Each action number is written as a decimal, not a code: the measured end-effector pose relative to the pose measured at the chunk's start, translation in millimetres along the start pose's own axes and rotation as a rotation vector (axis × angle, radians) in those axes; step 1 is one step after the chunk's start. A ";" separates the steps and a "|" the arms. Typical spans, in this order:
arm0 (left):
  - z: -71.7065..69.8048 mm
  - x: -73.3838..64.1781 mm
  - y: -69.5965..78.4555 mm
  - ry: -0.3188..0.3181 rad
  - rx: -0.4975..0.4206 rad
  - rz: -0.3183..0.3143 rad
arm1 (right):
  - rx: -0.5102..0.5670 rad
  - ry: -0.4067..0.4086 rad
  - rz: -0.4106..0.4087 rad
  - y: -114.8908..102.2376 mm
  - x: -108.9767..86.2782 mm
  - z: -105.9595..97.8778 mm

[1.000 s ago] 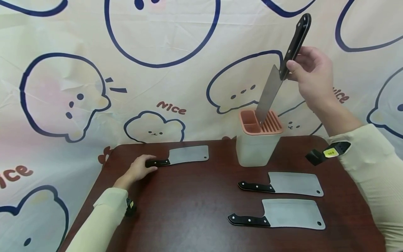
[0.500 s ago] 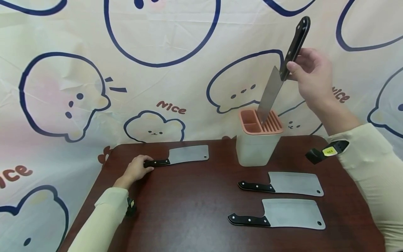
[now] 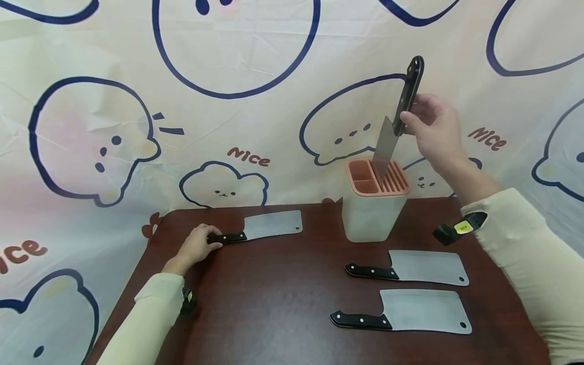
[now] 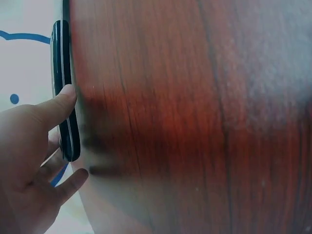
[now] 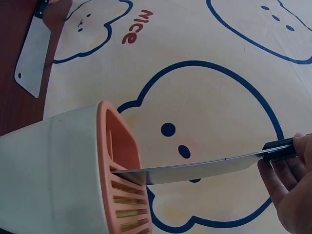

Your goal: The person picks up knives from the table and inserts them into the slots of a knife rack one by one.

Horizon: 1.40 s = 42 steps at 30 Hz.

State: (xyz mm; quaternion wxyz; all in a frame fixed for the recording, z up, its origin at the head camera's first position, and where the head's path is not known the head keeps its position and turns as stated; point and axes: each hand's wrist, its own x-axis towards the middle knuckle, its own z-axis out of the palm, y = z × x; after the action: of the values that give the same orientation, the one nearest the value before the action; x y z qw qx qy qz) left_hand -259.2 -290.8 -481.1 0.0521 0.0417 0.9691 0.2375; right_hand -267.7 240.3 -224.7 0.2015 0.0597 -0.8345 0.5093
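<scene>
My right hand (image 3: 435,126) pinches the black handle of a kitchen knife (image 3: 385,147) between thumb and fingers. The knife's blade runs down into a slot of the knife holder (image 3: 371,218), a pale box with an orange slotted top; its lower end is hidden inside. In the right wrist view the blade (image 5: 204,170) enters the slot beside the open compartment. My left hand (image 3: 197,246) holds the black handle of a cleaver (image 3: 274,224) lying at the back left of the table. In the left wrist view the thumb lies on that handle (image 4: 63,92).
Two more cleavers lie at the right of the brown table (image 3: 264,304): one cleaver (image 3: 429,267) in front of the holder, the other cleaver (image 3: 424,310) nearer me. A printed cloth (image 3: 219,126) hangs right behind the table's back edge.
My right hand has moved down and slightly left, and the knife has sunk deeper into the holder's slot. My left hand has slid slightly left along the cleaver's handle.
</scene>
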 end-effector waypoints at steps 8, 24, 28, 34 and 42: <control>-8.6 -4.3 2.3 0.011 -0.021 0.053 | -0.051 -0.014 0.029 10.4 -4.9 6.8; -19.5 -12.3 2.1 0.014 -0.108 0.111 | -0.070 -0.167 0.055 34.9 -16.1 24.9; -24.2 -14.9 2.5 0.048 -0.183 0.114 | -0.063 -0.190 0.070 39.6 -17.2 27.3; -35.0 -18.0 10.8 0.115 -0.287 0.142 | -0.061 -0.214 0.081 47.5 -19.0 30.8; -52.1 -27.6 37.4 0.170 -0.437 0.150 | -0.065 -0.220 0.086 57.2 -20.5 33.9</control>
State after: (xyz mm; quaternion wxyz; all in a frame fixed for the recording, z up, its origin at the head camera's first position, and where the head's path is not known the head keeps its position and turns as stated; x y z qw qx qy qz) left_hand -236.1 -284.4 -415.5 -0.0397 0.0810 0.8899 0.4472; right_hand -275.9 235.6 -293.7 0.0888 0.0728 -0.8695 0.4804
